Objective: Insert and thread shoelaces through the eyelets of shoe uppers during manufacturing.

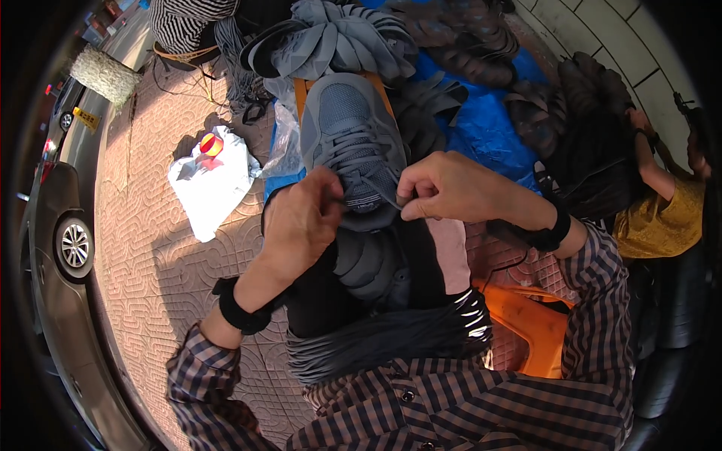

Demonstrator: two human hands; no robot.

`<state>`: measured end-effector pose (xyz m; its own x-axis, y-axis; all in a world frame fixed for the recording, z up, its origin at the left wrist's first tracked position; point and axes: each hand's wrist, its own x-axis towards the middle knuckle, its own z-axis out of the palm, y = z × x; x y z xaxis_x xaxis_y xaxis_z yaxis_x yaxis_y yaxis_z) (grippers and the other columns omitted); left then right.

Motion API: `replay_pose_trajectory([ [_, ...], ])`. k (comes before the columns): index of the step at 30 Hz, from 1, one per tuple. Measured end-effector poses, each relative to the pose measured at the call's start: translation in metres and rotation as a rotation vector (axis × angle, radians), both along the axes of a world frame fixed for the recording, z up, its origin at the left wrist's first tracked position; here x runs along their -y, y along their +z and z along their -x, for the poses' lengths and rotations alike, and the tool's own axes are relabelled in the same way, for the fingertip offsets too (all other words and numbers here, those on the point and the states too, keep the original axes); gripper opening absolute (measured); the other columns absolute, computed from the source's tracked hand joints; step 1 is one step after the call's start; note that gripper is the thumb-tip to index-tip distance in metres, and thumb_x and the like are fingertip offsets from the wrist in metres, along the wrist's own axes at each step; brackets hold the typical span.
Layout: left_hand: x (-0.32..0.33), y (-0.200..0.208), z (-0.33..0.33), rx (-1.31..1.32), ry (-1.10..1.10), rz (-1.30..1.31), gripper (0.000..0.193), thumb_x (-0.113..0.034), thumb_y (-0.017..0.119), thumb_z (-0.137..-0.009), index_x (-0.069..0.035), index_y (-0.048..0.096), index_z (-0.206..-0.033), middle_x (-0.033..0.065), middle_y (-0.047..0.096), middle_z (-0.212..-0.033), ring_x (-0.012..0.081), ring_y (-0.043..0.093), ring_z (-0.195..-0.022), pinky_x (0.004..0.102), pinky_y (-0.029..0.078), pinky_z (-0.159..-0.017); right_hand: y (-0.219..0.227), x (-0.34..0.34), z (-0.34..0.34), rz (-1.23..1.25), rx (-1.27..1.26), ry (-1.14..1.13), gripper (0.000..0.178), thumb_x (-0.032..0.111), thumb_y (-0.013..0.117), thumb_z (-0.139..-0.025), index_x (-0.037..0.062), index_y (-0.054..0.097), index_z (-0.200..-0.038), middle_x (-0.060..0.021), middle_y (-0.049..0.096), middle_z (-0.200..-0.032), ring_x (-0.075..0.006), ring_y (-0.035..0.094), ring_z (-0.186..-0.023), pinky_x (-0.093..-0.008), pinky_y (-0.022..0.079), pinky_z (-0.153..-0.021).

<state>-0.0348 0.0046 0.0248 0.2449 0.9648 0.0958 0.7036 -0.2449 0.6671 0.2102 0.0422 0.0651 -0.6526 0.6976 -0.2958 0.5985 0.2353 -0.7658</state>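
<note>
A bundle of dark grey laces [376, 342] is draped across the lap, nearest the camera, just below the grey shoe [352, 146]. The shoe is propped on the knees with its long axis running away from the body, heel end near, toe pointing up the picture. The left hand [301, 222] is held at the shoe's left side near the tongue, its fingers pressed together in a pinch on a lace end. The right hand [444, 188] is held at the shoe's right side, level with the left, fingers curled and pinched on the other lace [376, 188]. Both hands are about equally close to the eyelets, the lace being stretched across between them. Beyond the toe, grey shoe uppers [346, 37] are heaped on a blue tarp [481, 120]. Left of the shoe, a white bag [210, 188] lies on the paving.
</note>
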Motion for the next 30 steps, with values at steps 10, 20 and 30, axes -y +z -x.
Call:
replay_pose_trajectory([
  [10,0.009,-0.019,0.007,-0.607,-0.206,-0.57,0.026,-0.012,0.065,-0.077,-0.009,0.051,-0.098,0.0052,0.051,-0.079,0.0171,0.06,-0.067,0.0292,0.049,-0.055,-0.018,-0.003,-0.019,-0.295,0.025,0.122,0.02,0.018,0.07,-0.074,0.0017,0.061,-0.08,-0.0134,0.063,-0.068,-0.0288,0.065,-0.069,-0.0399,0.048,-0.063],
  [20,-0.001,-0.022,0.01,0.8,0.034,0.441,0.011,-0.009,0.064,-0.091,-0.005,0.054,-0.093,-0.0035,0.05,-0.073,0.0047,0.045,-0.063,0.0199,0.037,-0.057,0.004,-0.006,-0.025,-0.102,-0.008,-0.045,0.017,0.015,0.066,-0.081,0.0013,0.058,-0.085,-0.0067,0.06,-0.063,-0.0168,0.059,-0.057,-0.0311,0.042,-0.054],
  [30,0.005,-0.004,0.004,-0.054,0.106,-0.003,0.048,-0.033,0.076,-0.079,-0.004,0.05,-0.107,0.0126,0.063,-0.078,0.0266,0.065,-0.072,0.0338,0.05,-0.065,-0.018,-0.013,-0.015,0.073,-0.138,-0.162,0.046,0.022,0.073,-0.08,-0.0022,0.054,-0.114,-0.0097,0.063,-0.069,-0.0161,0.062,-0.066,-0.0301,0.047,-0.061],
])
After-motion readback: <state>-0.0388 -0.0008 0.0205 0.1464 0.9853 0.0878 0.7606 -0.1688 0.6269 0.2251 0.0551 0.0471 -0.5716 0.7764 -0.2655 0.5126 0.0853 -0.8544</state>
